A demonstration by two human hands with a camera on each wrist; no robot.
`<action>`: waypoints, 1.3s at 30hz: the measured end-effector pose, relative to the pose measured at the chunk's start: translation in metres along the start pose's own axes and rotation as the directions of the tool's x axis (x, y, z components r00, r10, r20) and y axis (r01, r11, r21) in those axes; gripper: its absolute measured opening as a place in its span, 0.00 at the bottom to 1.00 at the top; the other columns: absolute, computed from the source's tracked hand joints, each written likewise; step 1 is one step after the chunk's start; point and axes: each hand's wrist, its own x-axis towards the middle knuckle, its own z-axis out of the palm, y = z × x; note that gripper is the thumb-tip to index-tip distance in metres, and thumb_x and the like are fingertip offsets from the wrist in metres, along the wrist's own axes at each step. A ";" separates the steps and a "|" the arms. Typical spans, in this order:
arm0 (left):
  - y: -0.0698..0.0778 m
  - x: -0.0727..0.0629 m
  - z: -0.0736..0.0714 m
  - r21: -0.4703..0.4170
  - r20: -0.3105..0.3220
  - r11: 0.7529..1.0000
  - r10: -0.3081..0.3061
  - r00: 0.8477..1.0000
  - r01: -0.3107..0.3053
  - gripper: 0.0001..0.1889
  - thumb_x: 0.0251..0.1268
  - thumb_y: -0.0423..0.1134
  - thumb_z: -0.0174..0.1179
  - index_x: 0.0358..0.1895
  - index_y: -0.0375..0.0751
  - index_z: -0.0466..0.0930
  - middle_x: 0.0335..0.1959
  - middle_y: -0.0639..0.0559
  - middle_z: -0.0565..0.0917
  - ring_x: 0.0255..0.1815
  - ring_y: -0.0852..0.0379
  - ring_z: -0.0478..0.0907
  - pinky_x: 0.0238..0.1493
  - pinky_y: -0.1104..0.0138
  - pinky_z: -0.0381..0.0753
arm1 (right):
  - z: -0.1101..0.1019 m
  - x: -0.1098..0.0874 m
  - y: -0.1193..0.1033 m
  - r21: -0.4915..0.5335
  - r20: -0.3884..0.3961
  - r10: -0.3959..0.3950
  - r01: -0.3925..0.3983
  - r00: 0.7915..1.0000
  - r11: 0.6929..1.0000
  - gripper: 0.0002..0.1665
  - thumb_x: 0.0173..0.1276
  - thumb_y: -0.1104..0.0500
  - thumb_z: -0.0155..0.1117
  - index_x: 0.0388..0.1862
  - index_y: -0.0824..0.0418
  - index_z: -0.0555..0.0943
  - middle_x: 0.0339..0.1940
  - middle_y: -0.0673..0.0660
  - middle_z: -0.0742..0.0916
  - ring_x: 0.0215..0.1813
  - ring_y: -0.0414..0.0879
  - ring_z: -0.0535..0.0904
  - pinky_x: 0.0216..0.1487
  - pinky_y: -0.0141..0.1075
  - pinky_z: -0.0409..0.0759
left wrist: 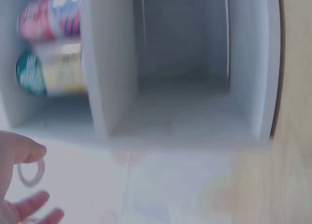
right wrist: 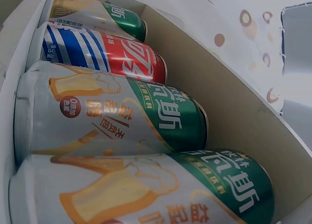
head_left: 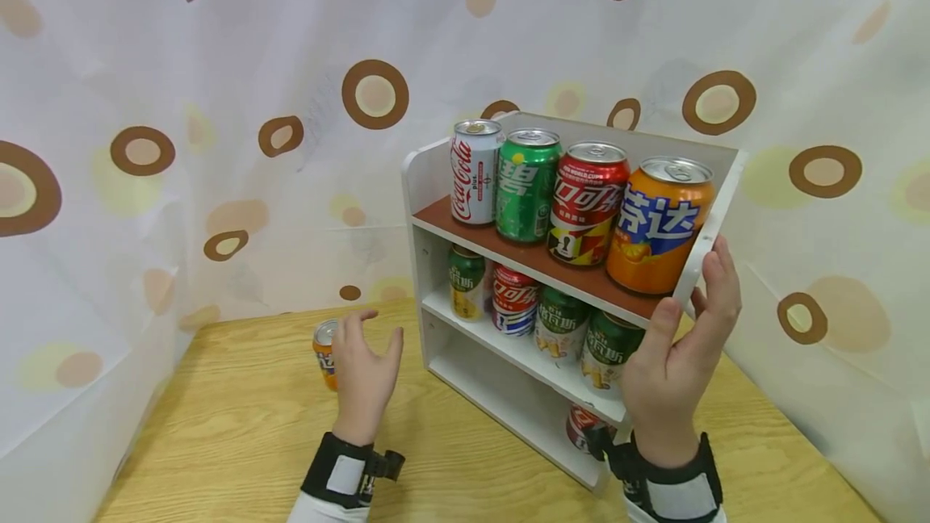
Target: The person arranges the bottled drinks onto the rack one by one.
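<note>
A white three-tier shelf [head_left: 501, 394] stands angled on the wooden table. Its top tier carries a white Coca-Cola can [head_left: 474, 176], a green can [head_left: 526, 192], a red cola can [head_left: 587, 204] and an orange Fanta-type can [head_left: 657, 224]. My right hand [head_left: 679, 353] holds the shelf's right side panel, thumb at the front edge and fingers along the outside. To the left of the shelf, my left hand [head_left: 366, 374] hovers with thumb and fingers spread, holding nothing. Behind it, partly hidden, an orange can [head_left: 324, 353] stands on the table.
Several green-topped cans [right wrist: 122, 112] and a red, white and blue can [right wrist: 105, 53] fill the middle tier. One red can [head_left: 581, 428] sits at the right of the bottom tier. A patterned sheet [head_left: 291, 63] hangs around the table [head_left: 218, 426].
</note>
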 end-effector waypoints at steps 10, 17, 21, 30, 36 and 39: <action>-0.042 0.012 -0.024 0.028 -0.070 0.988 -0.150 0.986 0.152 0.42 0.61 0.35 0.74 0.71 0.28 0.55 0.73 0.25 0.53 0.75 0.27 0.50 0.69 0.34 0.57 | -0.002 -0.001 0.001 -0.011 0.005 0.007 -0.007 1.000 1.000 0.23 0.83 0.63 0.47 0.67 0.79 0.60 0.77 0.68 0.66 0.77 0.56 0.63 0.73 0.39 0.66; -0.074 0.014 -0.020 0.062 0.052 0.960 -0.278 0.959 0.275 0.53 0.62 0.42 0.74 0.77 0.27 0.44 0.75 0.23 0.49 0.74 0.24 0.55 0.71 0.32 0.60 | -0.002 -0.001 0.002 -0.009 0.001 0.000 0.000 1.000 1.000 0.24 0.83 0.62 0.47 0.67 0.79 0.60 0.77 0.68 0.67 0.77 0.57 0.63 0.72 0.38 0.66; -0.087 0.017 -0.020 0.052 0.117 0.935 -0.354 0.928 0.350 0.55 0.63 0.43 0.73 0.79 0.26 0.40 0.75 0.20 0.52 0.73 0.22 0.59 0.72 0.33 0.64 | -0.002 -0.001 0.002 -0.005 0.004 -0.008 0.008 1.000 1.000 0.24 0.83 0.62 0.48 0.67 0.79 0.60 0.77 0.68 0.67 0.77 0.57 0.63 0.72 0.38 0.66; -0.099 0.018 -0.021 0.055 0.207 0.909 -0.414 0.886 0.412 0.47 0.66 0.39 0.69 0.76 0.22 0.46 0.70 0.21 0.62 0.71 0.24 0.65 0.72 0.35 0.66 | -0.002 -0.001 0.002 -0.004 0.007 -0.013 0.013 1.000 1.000 0.24 0.83 0.62 0.47 0.67 0.79 0.60 0.77 0.68 0.66 0.77 0.57 0.63 0.73 0.39 0.66; -0.103 0.021 -0.019 0.078 0.213 0.901 -0.432 0.876 0.426 0.43 0.67 0.38 0.68 0.74 0.22 0.49 0.70 0.21 0.64 0.71 0.25 0.66 0.73 0.36 0.65 | -0.001 0.000 0.002 -0.003 -0.001 -0.011 0.011 1.000 1.000 0.23 0.83 0.63 0.47 0.67 0.79 0.60 0.77 0.68 0.66 0.77 0.57 0.64 0.73 0.40 0.66; -0.104 0.022 -0.019 0.089 0.215 0.894 -0.447 0.868 0.438 0.41 0.67 0.38 0.67 0.72 0.21 0.51 0.69 0.21 0.66 0.71 0.25 0.67 0.73 0.37 0.66 | -0.001 -0.001 0.002 -0.004 -0.002 -0.009 0.009 1.000 1.000 0.23 0.83 0.62 0.47 0.67 0.79 0.61 0.77 0.68 0.67 0.77 0.57 0.64 0.72 0.39 0.66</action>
